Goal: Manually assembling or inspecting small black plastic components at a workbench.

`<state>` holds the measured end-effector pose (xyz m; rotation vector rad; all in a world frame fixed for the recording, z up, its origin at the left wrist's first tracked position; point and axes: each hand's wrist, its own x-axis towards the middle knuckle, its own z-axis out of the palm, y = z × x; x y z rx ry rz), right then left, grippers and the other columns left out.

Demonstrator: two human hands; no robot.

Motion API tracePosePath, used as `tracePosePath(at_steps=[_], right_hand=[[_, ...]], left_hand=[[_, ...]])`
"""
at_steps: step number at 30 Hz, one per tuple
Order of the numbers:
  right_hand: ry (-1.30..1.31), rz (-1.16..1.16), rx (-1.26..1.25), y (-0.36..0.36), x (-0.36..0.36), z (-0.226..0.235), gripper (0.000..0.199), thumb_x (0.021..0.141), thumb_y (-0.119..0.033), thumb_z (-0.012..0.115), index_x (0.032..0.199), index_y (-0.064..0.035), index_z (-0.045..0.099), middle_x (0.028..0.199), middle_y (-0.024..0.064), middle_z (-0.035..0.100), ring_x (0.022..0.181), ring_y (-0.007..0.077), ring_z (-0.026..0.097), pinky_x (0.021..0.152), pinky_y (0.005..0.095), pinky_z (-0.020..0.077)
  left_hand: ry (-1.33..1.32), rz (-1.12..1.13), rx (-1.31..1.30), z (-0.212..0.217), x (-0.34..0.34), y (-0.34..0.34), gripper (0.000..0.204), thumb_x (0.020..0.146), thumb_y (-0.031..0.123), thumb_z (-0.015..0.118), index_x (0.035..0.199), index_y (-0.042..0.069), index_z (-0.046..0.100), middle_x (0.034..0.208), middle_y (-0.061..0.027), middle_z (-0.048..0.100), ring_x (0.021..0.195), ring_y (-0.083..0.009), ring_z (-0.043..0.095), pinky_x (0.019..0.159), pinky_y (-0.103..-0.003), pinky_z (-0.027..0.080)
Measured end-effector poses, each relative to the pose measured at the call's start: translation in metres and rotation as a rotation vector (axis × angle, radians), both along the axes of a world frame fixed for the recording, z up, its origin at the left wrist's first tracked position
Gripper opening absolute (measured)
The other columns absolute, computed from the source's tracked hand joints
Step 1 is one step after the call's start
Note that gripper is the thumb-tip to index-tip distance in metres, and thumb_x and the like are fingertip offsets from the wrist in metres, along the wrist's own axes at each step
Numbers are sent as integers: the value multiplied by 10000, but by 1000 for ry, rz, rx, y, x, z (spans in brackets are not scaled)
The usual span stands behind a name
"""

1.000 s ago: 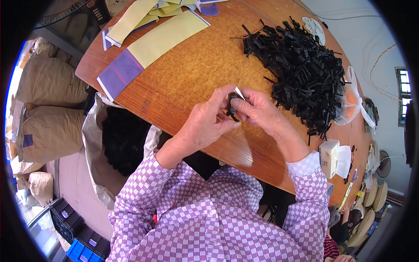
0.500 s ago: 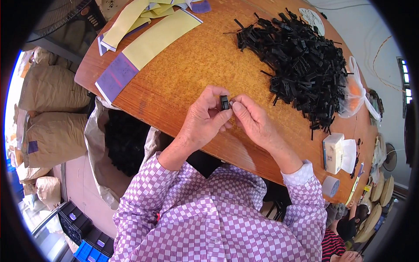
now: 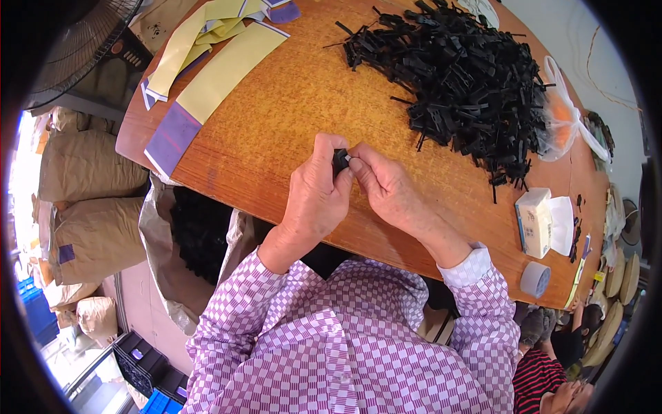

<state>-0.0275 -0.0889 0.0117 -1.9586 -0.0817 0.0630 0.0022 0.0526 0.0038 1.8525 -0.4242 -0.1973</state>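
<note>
Over the front edge of the wooden table my two hands meet. My left hand [image 3: 317,190] is closed round a small black plastic part [image 3: 340,161], which shows between its thumb and forefinger. Thumb and forefinger of my right hand [image 3: 387,183] pinch together at the right side of that part. A tiny pale spot shows at those fingertips; I cannot make out what it is. To the far right lies a big heap of black plastic parts [image 3: 462,90], many with thin stems sticking out.
Yellow and purple paper strips [image 3: 231,72] lie at the table's far left. Below the left edge stands an open sack [image 3: 162,255] of black parts. On the right are a tissue pack [image 3: 534,222], a tape roll [image 3: 535,279] and a plastic bag [image 3: 562,121]. Another person [image 3: 545,376] sits at lower right.
Both hands have shifted slightly left, still together on the black part, which has turned and is more covered by the fingers. The whole view has swung a little.
</note>
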Motion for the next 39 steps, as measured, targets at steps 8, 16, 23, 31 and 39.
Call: tracePosePath(at_steps=[8, 16, 23, 31, 39], right_hand=[[-21, -57, 78, -5, 0, 0, 169, 990, -184, 447, 995, -44, 540, 693, 11, 484, 569, 93, 433, 528, 236, 378], [212, 0, 442, -6, 9, 11, 196, 975, -186, 484, 1118, -59, 529, 776, 18, 594, 479, 25, 441, 421, 152, 344], [346, 23, 662, -1, 20, 16, 248, 929, -232, 578, 1107, -59, 563, 738, -17, 557, 477, 13, 399, 409, 144, 281], [529, 139, 622, -3, 27, 20, 243, 906, -243, 614, 1090, -87, 582, 739, -49, 531, 538, -4, 398, 414, 153, 244], [267, -8, 382, 19, 22, 22, 253, 958, -303, 525, 976, -57, 581, 655, -49, 487, 505, 16, 366, 424, 170, 251]], left_hand=[[-83, -9, 77, 18, 5, 3, 291, 828, -33, 570, 1063, 61, 426, 832, -174, 594, 695, -310, 635, 554, -365, 474], [804, -28, -912, 14, 23, 28, 310, 944, 90, 473, 1253, 79, 453, 926, -56, 595, 695, -141, 611, 594, -225, 497], [799, -309, -854, 12, 23, 40, 432, 943, 128, 516, 1352, 38, 414, 891, -64, 613, 661, -117, 606, 517, -183, 471], [720, -320, -660, 14, 20, 46, 414, 932, 148, 541, 1324, 59, 439, 948, -55, 614, 749, -119, 630, 596, -196, 491], [161, -226, -257, 4, 12, 40, 392, 914, -16, 490, 1298, 53, 454, 1031, -67, 592, 866, -131, 606, 721, -263, 515]])
